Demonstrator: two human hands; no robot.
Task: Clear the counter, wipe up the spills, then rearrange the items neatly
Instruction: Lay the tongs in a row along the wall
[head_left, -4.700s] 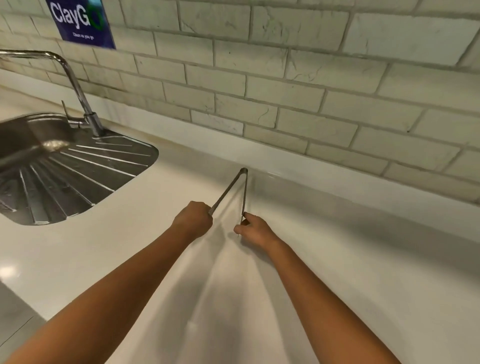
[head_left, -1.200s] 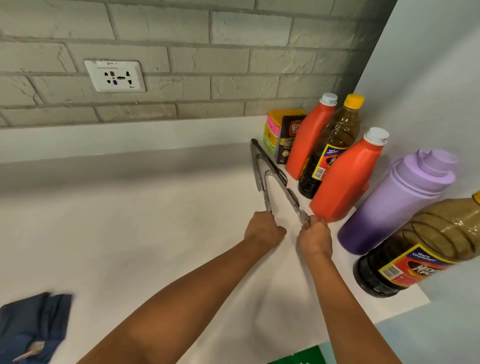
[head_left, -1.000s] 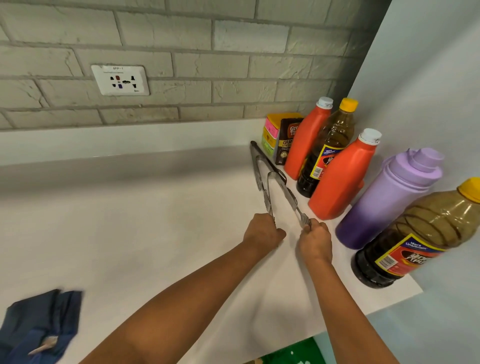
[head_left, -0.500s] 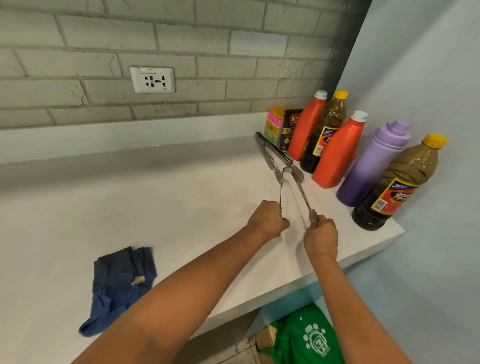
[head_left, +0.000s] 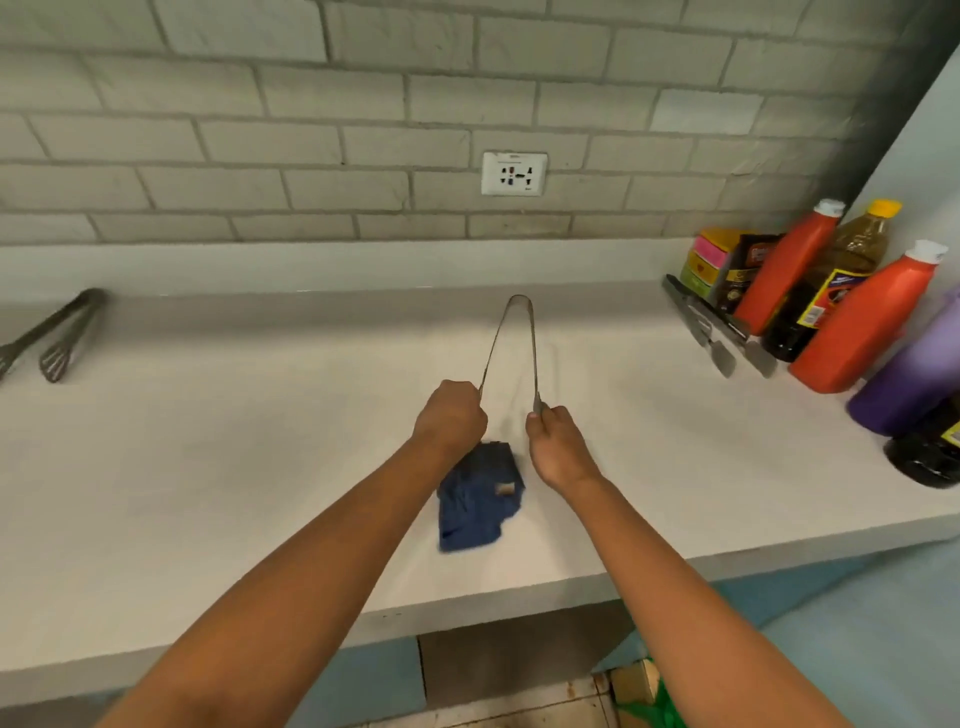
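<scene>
Carrying tongs (head_left: 511, 343) leftward, now above cloth (head_left: 479, 496)

wall (head_left: 363, 130): grey brick, 12 o'clock | socket (head_left: 514, 173): white, on brick, 1 o'clock | side wall (head_left: 924, 130): pale blue, 2 o'clock | counter (head_left: 208, 467): white, centre | floor (head_left: 519, 712): tiled, 6 o'clock

dark bottle (head_left: 930, 457): cut by right edge | blue cloth (head_left: 475, 499): partly behind left arm | box labels: blurred
</scene>
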